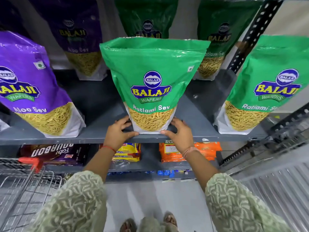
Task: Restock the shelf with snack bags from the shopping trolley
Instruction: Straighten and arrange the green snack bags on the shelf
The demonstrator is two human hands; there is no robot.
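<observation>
A green Ratlami Sev bag [153, 81] stands upright at the front middle of the grey shelf [103, 104]. My left hand [119, 132] cups its lower left corner and my right hand [179, 133] its lower right corner, fingers on the bag's base. To the left stands a purple Aloo Sev bag [31, 84], to the right another green Ratlami Sev bag [267, 84]. Behind them, in shadow, stand a purple bag [78, 39] and two green bags [147, 17] [217, 39]. The shopping trolley [28, 185] is at the lower left.
The lower shelf holds a brown Bourbon biscuit pack [53, 154], yellow packs [128, 152] and orange packs [189, 152]. A perforated black upright [250, 36] frames the shelf on the right. A corrugated metal surface [275, 190] lies at the lower right. My feet [148, 223] stand on grey floor.
</observation>
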